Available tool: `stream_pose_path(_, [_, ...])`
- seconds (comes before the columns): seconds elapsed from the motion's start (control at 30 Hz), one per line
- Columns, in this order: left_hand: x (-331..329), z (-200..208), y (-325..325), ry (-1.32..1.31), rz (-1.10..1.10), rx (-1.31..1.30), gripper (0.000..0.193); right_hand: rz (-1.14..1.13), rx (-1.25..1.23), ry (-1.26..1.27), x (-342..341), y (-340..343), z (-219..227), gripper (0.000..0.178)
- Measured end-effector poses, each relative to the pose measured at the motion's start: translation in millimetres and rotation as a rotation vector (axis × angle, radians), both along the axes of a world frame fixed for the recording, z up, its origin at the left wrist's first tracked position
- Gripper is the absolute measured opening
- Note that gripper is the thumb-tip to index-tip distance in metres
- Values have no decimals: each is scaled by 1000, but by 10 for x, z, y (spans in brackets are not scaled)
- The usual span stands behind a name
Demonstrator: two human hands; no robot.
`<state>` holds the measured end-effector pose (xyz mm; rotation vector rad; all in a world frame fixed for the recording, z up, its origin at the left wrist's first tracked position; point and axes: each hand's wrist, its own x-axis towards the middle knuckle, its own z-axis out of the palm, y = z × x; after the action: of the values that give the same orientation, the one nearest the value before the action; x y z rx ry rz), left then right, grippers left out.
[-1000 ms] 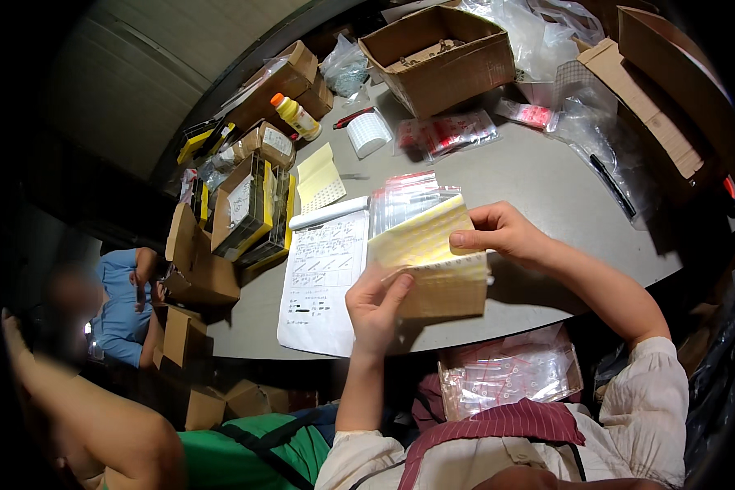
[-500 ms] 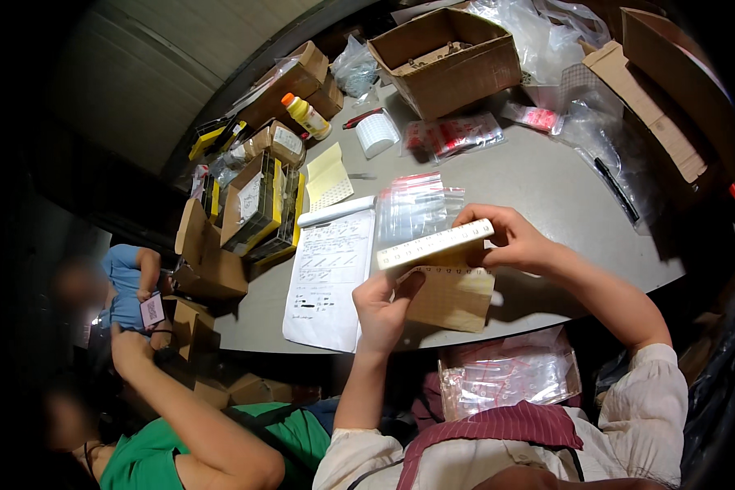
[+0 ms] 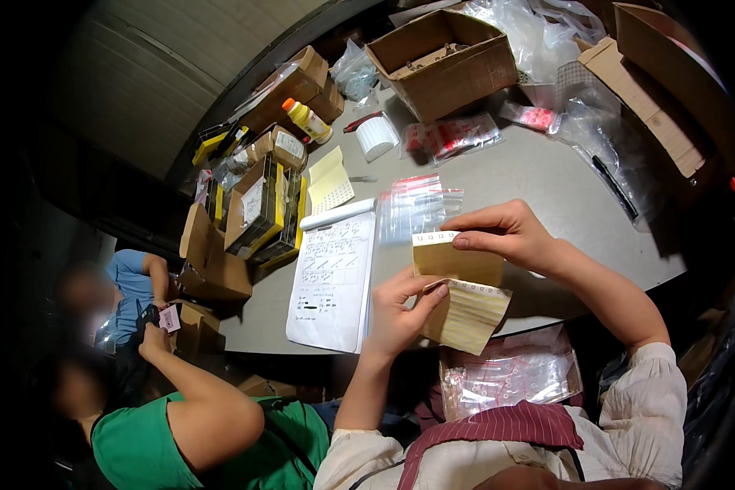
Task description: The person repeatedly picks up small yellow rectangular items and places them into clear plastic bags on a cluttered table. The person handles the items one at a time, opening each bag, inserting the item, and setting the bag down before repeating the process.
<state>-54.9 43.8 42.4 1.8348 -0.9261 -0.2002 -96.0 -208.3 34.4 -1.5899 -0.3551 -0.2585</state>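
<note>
Near the table's front edge my left hand (image 3: 402, 314) pinches a yellowish sheet of small stickers (image 3: 468, 321) between thumb and fingers. The lower part of that sheet hangs down, creased and tilted. My right hand (image 3: 502, 237), also closed, grips an upper piece of label sheet (image 3: 459, 260) with a row of white stickers along its top edge. Whether the two pieces are joined is hidden at the left thumb. Left of the hands lies an open notepad (image 3: 332, 273) with handwriting. Beyond them are clear zip bags (image 3: 412, 204) with red seals.
A cardboard box (image 3: 443, 69) of parts stands at the back, with red-marked bags (image 3: 463, 137) before it. A yellow bottle (image 3: 306, 120) and black-yellow boxes (image 3: 261, 204) stand left. A marker (image 3: 615, 186) lies right. Below the edge is a box of bags (image 3: 510, 377). A green-sleeved person (image 3: 180, 441) sits left.
My right hand has shifted left and turned, and the sticker sheet has opened from a flat fold into an upper and a lower part. The neighbour's forearm has moved.
</note>
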Motion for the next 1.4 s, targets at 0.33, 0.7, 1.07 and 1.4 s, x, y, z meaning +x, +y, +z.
stream_pose_path(0.33, [75,210,-123,170,-35,-136,22,-179,-298,-366,53,17,-160,19])
stream_pose_path(0.7, [43,153,-99,281,71,-189,18,-177,-309,-274,-2,78,-141,25])
stream_pose_path(1.07, [55,-119,57,303,148,-280,21,4,-11,56,61,61,-197,19])
stream_pose_path(1.4, [47,-263,75,344,214,-360,20,75,53,237,59,134,-215,21])
